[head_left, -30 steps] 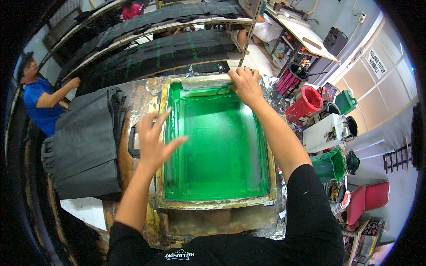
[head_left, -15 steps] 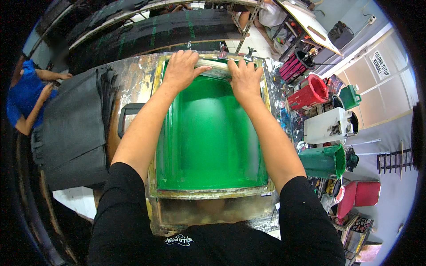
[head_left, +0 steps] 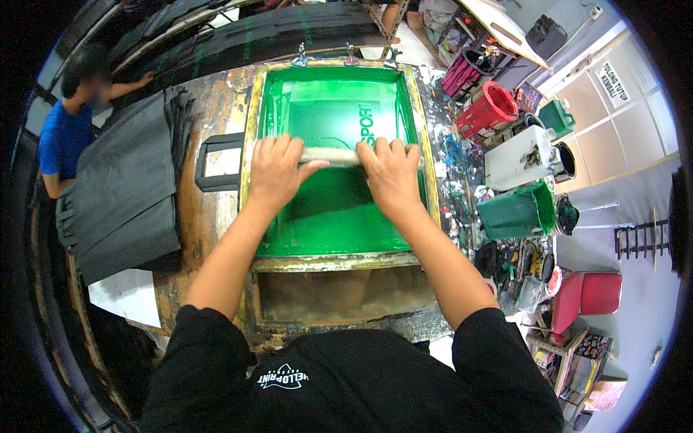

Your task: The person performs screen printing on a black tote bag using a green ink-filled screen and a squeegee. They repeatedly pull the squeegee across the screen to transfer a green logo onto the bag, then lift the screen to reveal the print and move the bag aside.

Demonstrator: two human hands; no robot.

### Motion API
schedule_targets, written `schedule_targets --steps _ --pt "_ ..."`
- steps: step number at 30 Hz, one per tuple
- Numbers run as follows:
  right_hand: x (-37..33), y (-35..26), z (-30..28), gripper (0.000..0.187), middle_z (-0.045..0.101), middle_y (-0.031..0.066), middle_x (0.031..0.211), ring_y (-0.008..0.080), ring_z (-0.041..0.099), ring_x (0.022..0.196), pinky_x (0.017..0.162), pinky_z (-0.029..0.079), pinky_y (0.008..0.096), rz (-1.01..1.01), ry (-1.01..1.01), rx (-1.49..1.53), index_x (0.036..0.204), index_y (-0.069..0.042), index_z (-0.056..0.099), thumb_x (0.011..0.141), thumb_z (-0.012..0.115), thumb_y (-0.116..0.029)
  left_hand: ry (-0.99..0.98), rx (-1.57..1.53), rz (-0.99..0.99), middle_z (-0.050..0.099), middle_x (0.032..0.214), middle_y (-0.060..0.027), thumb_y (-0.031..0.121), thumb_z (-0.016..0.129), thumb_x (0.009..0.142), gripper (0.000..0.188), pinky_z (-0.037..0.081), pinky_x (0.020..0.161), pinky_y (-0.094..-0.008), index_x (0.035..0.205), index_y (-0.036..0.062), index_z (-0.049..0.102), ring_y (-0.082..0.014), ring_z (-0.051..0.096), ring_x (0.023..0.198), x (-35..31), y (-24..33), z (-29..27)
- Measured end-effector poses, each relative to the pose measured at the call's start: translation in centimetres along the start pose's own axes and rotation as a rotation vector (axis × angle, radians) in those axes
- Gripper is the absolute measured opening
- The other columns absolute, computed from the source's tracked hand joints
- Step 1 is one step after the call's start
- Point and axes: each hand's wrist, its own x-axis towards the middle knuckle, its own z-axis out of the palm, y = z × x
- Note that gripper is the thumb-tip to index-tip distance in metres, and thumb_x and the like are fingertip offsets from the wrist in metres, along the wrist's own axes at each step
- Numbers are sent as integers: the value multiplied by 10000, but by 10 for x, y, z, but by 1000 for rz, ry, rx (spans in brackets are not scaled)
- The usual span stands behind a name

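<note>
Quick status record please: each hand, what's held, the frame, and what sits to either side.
Left hand: gripping the left part of the pale bar
Right hand: gripping the bar's right part
Bar: crosswise over the green screen
Frame: paint-stained rim around the screen
Left of frame: black handle loop beside it; black fabric pile farther out
Right of frame: red bucket, white container, green bucket
Co-worker: blue top, beyond the fabric pile
</note>
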Motion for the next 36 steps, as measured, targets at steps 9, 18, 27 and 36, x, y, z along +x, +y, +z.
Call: schedule_targets --steps 9,18,27,36 --pt "-89 -27 -69 291 570 33 944 251 575 925 850 407 487 -44 -112 126 1177 -215 649 898 641 -129 -27 21 -21 507 808 -79 603 764 845 534 422 728 -434 810 103 579 -291 517 769 -77 72 -67" --pt "-97 -30 -78 297 571 45 948 262 577 928 858 413 494 -65 -127 125 1188 -201 639 903 632 -118 -33 -30 -43 544 841 -80 569 791 840 528 432 754 -444 879 65 638 -292 534 795 -87 80 -81" --pt "-113 -39 -79 340 594 66 1023 284 571 1002 937 403 509 -16 -179 189 1200 -158 663 867 664 -87 -122 -74 -95 622 1029 -121 558 810 849 608 466 871 -490 1106 24 676 -325 606 968 -106 89 -89" --pt "-148 -53 -76 476 606 72 1183 281 565 1143 997 350 550 32 -151 226 1277 -186 642 811 714 -126 -183 -27 -522 506 1412 -195 611 979 579 1109 340 1133 -560 1456 66 575 -406 460 1334 -193 49 -107"
